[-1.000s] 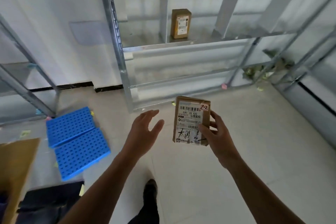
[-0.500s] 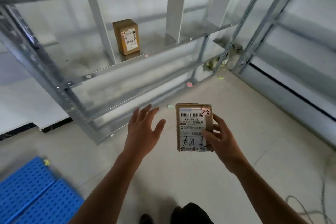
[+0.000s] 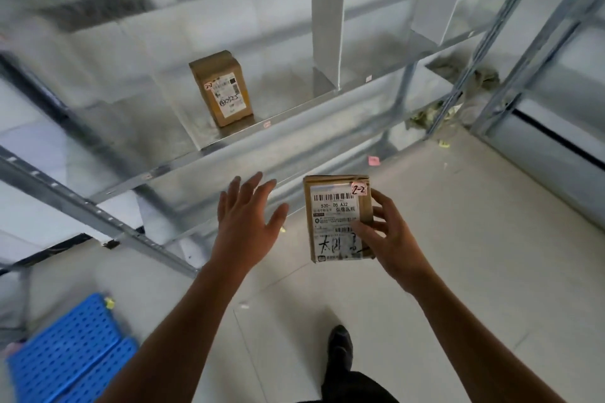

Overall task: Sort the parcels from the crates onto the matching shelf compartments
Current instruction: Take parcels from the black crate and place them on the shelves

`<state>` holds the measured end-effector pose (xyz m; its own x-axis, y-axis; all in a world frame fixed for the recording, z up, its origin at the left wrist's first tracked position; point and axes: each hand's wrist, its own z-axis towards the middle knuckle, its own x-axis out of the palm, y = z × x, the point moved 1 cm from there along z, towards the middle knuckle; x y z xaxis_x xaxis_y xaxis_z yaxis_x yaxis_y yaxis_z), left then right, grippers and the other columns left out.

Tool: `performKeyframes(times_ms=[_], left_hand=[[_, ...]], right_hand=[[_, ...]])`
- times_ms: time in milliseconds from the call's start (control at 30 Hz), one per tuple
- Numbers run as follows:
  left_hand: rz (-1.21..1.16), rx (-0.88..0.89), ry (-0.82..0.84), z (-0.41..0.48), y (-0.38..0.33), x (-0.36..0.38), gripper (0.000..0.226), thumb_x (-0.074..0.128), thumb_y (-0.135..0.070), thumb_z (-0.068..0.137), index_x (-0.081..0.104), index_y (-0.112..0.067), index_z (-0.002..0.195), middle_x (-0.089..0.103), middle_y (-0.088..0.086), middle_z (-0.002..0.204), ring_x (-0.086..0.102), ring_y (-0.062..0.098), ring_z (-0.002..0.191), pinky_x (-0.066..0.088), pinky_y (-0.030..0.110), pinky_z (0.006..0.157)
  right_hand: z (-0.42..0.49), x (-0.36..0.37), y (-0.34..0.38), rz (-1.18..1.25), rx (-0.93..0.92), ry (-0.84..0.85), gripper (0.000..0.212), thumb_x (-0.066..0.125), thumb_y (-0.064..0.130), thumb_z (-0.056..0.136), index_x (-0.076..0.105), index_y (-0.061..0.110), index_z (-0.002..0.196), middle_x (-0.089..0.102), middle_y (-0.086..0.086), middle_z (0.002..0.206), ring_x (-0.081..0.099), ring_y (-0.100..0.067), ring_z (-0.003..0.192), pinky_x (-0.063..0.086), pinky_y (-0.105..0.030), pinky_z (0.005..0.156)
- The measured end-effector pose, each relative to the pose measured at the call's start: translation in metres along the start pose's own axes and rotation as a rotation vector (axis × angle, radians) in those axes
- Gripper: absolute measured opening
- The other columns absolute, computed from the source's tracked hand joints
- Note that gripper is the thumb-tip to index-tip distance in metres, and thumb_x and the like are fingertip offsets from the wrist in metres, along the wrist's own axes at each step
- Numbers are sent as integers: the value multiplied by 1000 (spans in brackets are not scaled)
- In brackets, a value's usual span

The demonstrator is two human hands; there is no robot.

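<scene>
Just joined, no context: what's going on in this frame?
At a metal shelf, the right hand holds a brown parcel tagged 2-2, not yet shelved. The left hand is open beside it, holding nothing. A second parcel, also tagged 2-2, stands upright in a compartment ahead.

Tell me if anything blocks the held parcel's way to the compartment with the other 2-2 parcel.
Nothing visible does. The right hand holds the parcel before the shelf; that compartment's front is open, with bare shelf right of the standing parcel.

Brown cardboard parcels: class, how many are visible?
2. The held parcel is in the right hand; the shelved parcel stands on the grey metal shelf. Others may be hidden.
</scene>
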<state>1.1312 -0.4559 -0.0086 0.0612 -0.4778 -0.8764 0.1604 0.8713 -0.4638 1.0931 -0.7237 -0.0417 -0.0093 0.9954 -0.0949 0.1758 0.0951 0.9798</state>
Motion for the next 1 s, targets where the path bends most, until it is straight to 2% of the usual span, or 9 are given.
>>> performKeyframes(times_ms=[100, 233, 400, 567, 767, 900, 1000], left_hand=[[2, -26, -67, 44, -9, -4, 57, 53, -50, 98, 51, -20, 147, 38, 6, 161, 20, 34, 154, 16, 59, 124], [-6, -93, -123, 83, -11, -13, 55, 59, -46, 98, 51, -19, 146, 40, 8, 160, 24, 35, 153, 23, 64, 120], [-30, -122, -166, 128, 18, -30, 56, 55, -50, 100, 48, -20, 147, 37, 4, 162, 20, 31, 155, 23, 62, 121], [-25, -190, -223, 194, 57, -40, 62, 45, -58, 98, 43, -24, 150, 31, 1, 165, 11, 28, 157, 14, 55, 126], [22, -214, -252, 280, 90, -40, 56, 52, -52, 100, 43, -25, 148, 33, 3, 164, 13, 32, 156, 9, 56, 126], [98, -210, -238, 325, 105, -35, 62, 46, -58, 100, 39, -24, 152, 27, 7, 166, 11, 33, 157, 8, 58, 126], [119, -224, -214, 350, 111, -31, 65, 46, -57, 100, 38, -23, 154, 29, 8, 165, 12, 34, 156, 6, 57, 126]], right_hand=[[53, -10, 15, 3, -38, 61, 60, 73, 26, 96, 42, 43, 145, 63, 6, 130, 68, -8, 113, 65, -34, 71], [117, -14, 31, 31, -43, 118, 61, 72, 24, 96, 42, 37, 147, 64, -2, 132, 69, -19, 117, 66, -49, 79], [195, -2, 45, 41, -59, 147, 71, 74, 32, 85, 41, 30, 148, 63, -8, 132, 68, -26, 118, 65, -50, 79], [282, 25, 59, 0, -53, 220, 65, 71, 13, 97, 38, 30, 151, 67, -11, 130, 70, -30, 117, 64, -55, 82], [370, 53, 84, -82, -47, 265, 66, 71, 7, 95, 42, 35, 146, 65, -9, 131, 67, -30, 120, 64, -57, 84], [420, 62, 91, -152, -100, 278, 71, 74, 5, 93, 39, 35, 146, 62, -1, 131, 63, -25, 123, 65, -50, 84], [455, 70, 91, -177, -144, 321, 77, 80, 10, 87, 38, 49, 137, 63, 16, 125, 65, -12, 119, 65, -40, 83]])
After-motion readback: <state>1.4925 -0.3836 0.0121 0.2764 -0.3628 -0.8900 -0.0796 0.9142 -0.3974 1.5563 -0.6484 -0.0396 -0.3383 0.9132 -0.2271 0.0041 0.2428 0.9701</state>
